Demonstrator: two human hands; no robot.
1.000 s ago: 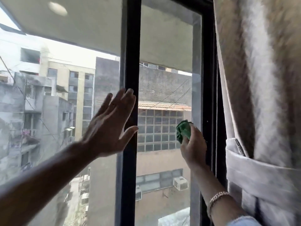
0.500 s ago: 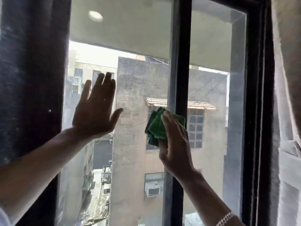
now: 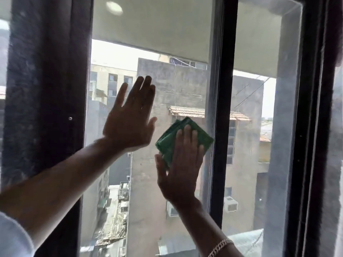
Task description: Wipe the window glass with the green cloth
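A folded green cloth [image 3: 200, 139] is pressed flat against the window glass [image 3: 152, 43], just left of the black middle frame bar [image 3: 225, 108]. My right hand [image 3: 181, 167] lies palm-down over the cloth's lower half with its fingers spread, holding the cloth to the pane. My left hand [image 3: 130, 117] is raised to the left of the cloth, fingers straight and together, palm toward the glass and holding nothing. Whether the left palm touches the pane is unclear.
A wide dark frame post [image 3: 46, 108] stands at the left and another black frame [image 3: 311, 127] at the right. A second pane [image 3: 259, 52] lies right of the middle bar. Buildings and an alley show through the glass.
My right hand slid the cloth leftward, from the right pane across the middle bar onto the left pane. The left hand stayed raised. The view panned left, and the curtain left the frame.
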